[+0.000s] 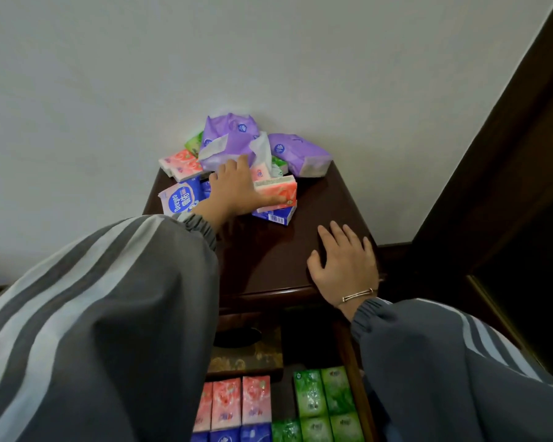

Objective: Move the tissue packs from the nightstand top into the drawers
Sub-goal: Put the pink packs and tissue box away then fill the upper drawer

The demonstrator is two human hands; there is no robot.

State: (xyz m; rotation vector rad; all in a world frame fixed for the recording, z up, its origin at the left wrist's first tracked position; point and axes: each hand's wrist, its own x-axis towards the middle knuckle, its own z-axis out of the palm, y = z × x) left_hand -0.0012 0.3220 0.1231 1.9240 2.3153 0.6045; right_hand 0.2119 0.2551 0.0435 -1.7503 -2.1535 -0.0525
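Observation:
A heap of tissue packs lies at the back of the dark wooden nightstand top (268, 250): two large purple packs (297, 153), small pink ones (181, 164), blue ones (276, 215) and green ones. My left hand (235, 189) reaches into the heap, thumb and fingers closed around a small pink pack (281, 191) that sits on a blue one. My right hand (344, 261) rests flat on the front right of the top, fingers apart, holding nothing. Below, an open drawer (356, 387) holds rows of pink (237, 403), green (323, 397) and blue packs.
A white wall stands right behind the nightstand. Dark wooden furniture (505, 154) rises along the right side. A brown patterned tissue box (249, 355) with an oval opening sits at the back of the drawer. My grey striped sleeves cover the lower left and right.

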